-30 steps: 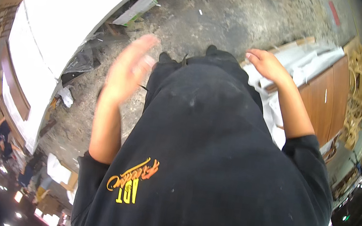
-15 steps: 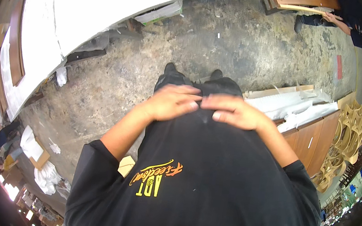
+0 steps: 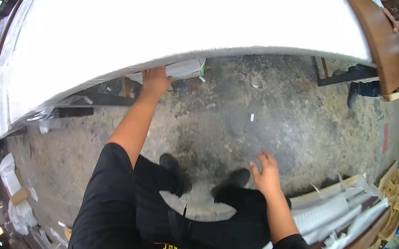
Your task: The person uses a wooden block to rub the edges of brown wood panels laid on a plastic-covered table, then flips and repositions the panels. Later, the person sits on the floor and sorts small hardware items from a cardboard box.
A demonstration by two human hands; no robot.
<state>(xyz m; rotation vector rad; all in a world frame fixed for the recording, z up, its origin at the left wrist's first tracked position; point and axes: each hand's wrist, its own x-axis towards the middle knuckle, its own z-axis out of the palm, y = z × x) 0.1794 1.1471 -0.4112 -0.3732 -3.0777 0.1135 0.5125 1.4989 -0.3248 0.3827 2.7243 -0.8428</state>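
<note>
My left hand (image 3: 155, 81) reaches forward to the near edge of a large table with a white padded cover (image 3: 173, 15). Its fingertips meet the rim or pass beneath it, so their grip is hidden. Just beside that hand, below the rim, lies a white package with green marks (image 3: 186, 70). Out over the floor at the right, my right hand (image 3: 267, 174) holds nothing; its fingers are spread.
Another person's hand (image 3: 397, 22) rests on a brown wooden panel (image 3: 384, 45) at the table's far right. White-wrapped boards (image 3: 328, 217) lie at my right, with curved wooden pieces (image 3: 398, 201) beyond. A dark metal leg frame (image 3: 97, 98) stands under the table.
My hands have parted from in front of my waist. The left went forward to the table edge, the right out to the right. The table now fills more of the view.
</note>
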